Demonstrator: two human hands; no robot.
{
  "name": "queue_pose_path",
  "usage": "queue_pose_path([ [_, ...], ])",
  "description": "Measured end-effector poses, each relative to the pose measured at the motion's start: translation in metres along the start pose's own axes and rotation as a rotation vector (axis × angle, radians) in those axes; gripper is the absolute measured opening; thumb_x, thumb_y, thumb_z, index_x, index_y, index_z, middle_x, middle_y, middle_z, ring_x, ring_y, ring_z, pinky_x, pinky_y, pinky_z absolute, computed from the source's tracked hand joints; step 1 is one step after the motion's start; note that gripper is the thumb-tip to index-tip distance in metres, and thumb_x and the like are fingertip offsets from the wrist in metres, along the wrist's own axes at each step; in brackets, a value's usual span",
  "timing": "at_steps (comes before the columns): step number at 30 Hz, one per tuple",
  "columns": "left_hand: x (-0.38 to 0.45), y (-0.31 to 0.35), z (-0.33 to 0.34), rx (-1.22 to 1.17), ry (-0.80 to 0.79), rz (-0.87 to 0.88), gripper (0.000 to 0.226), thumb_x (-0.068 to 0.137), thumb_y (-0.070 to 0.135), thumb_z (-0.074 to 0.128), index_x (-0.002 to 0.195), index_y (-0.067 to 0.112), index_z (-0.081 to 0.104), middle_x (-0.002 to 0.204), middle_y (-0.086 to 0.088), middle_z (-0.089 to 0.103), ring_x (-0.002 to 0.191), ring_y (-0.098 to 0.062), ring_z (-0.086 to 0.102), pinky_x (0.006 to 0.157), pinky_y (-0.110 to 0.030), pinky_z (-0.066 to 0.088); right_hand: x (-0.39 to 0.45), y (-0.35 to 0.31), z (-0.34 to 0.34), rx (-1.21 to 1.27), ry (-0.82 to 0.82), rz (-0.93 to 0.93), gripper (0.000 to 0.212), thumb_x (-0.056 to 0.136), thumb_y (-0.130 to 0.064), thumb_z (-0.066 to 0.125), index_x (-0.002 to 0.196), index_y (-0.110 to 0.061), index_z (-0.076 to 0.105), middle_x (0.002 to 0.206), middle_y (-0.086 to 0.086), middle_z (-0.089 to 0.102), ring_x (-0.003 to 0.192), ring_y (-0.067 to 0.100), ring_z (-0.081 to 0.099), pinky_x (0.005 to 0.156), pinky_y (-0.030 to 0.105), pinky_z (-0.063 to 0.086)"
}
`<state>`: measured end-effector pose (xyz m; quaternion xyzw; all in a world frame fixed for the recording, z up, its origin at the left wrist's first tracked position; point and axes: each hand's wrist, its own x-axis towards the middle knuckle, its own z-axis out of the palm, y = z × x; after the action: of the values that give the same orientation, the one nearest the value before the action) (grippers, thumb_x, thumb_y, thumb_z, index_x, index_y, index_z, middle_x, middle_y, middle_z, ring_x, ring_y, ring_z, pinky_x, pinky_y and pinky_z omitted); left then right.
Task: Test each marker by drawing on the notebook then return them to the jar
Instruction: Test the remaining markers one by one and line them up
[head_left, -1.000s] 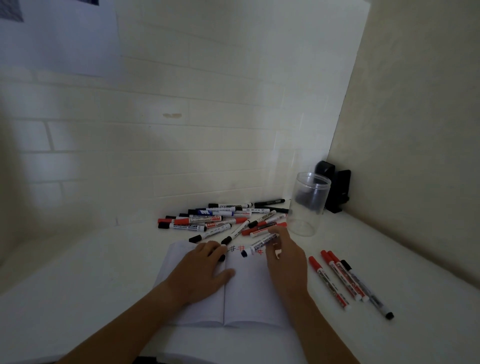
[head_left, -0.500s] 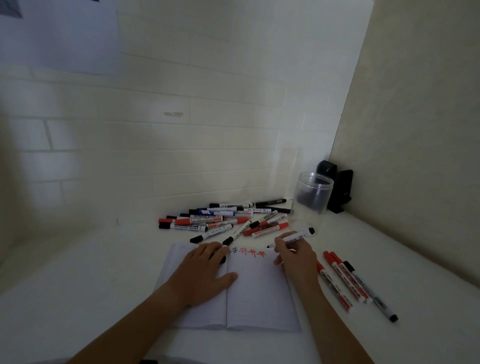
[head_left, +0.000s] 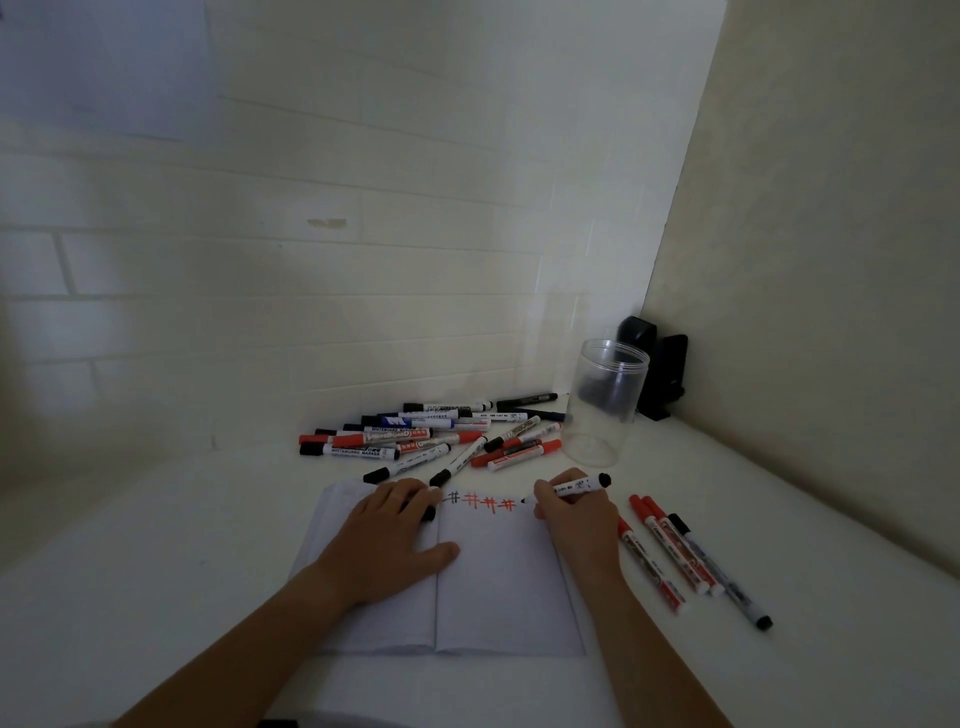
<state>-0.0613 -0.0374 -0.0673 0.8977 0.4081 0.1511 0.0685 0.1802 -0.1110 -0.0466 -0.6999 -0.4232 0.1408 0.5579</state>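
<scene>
An open white notebook (head_left: 498, 587) lies in front of me with one black and three red hash marks (head_left: 480, 501) along its top edge. My right hand (head_left: 574, 512) grips a black-tipped white marker (head_left: 571, 487), its tip down on the page just right of the last red mark. My left hand (head_left: 395, 540) rests on the left page, fingers over a black cap (head_left: 429, 513). A clear plastic jar (head_left: 605, 402) stands upright behind the notebook to the right, with no markers in it.
A heap of several red, black and blue markers (head_left: 431, 436) lies behind the notebook. Three red markers and one black (head_left: 685, 561) lie side by side right of the notebook. A black device (head_left: 657, 371) sits in the corner behind the jar. Walls close in behind and right.
My right hand has uncapped the marker, turned it and brought its tip down to the page beside the red marks. My left hand has stayed on the left page.
</scene>
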Motion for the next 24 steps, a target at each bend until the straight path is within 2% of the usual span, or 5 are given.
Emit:
queue_pose_path([
  [4,-0.0009,0.0002,0.0002,-0.003,0.002,0.001,0.078,0.088,0.077,0.037,0.152,0.033,0.028,0.156,0.010,0.026,0.144,-0.011,0.022,0.120,-0.034,0.021,0.0014,0.0008,-0.0008,0.000,-0.002,0.001,0.018,0.090,-0.015,0.068,0.077,-0.003,0.067,0.068,0.004,0.072,0.052,0.000,0.058,0.049,0.008,0.044],
  [10,-0.0011,-0.0016,0.0018,-0.007,0.017,0.010,0.086,0.083,0.085,0.028,0.151,0.032,0.029,0.154,0.010,0.030,0.142,-0.012,0.025,0.119,-0.037,0.025,0.0032,0.0007,0.0021,-0.044,-0.021,-0.001,0.024,0.087,-0.015,0.069,0.077,0.005,0.061,0.068,0.015,0.068,0.052,0.010,0.051,0.047,0.015,0.040],
  [14,-0.0006,-0.0016,0.0022,0.005,0.030,0.014,0.101,0.073,0.093,0.012,0.151,0.031,0.031,0.152,0.009,0.031,0.141,-0.012,0.028,0.118,-0.038,0.027,0.0046,0.0003,0.0012,-0.059,0.060,-0.012,0.031,0.084,-0.010,0.067,0.061,-0.010,0.046,0.050,0.002,0.050,0.041,0.003,0.038,0.043,0.016,0.035],
  [19,-0.0007,-0.0018,0.0031,-0.003,0.031,0.011,0.102,0.072,0.093,0.012,0.151,0.032,0.031,0.153,0.009,0.031,0.142,-0.013,0.027,0.119,-0.038,0.027,0.0053,0.0034,0.0034,-0.054,-0.032,-0.028,0.021,0.089,-0.017,0.068,0.079,0.001,0.061,0.070,0.014,0.068,0.055,0.011,0.055,0.048,0.017,0.043],
  [24,0.0000,-0.0022,0.0029,-0.001,0.027,0.012,0.094,0.078,0.091,0.018,0.150,0.032,0.032,0.152,0.009,0.031,0.141,-0.013,0.027,0.118,-0.039,0.028,0.0046,0.0024,0.0036,-0.067,-0.031,-0.027,0.023,0.086,-0.014,0.068,0.074,0.003,0.057,0.063,0.015,0.062,0.050,0.010,0.046,0.046,0.019,0.038],
])
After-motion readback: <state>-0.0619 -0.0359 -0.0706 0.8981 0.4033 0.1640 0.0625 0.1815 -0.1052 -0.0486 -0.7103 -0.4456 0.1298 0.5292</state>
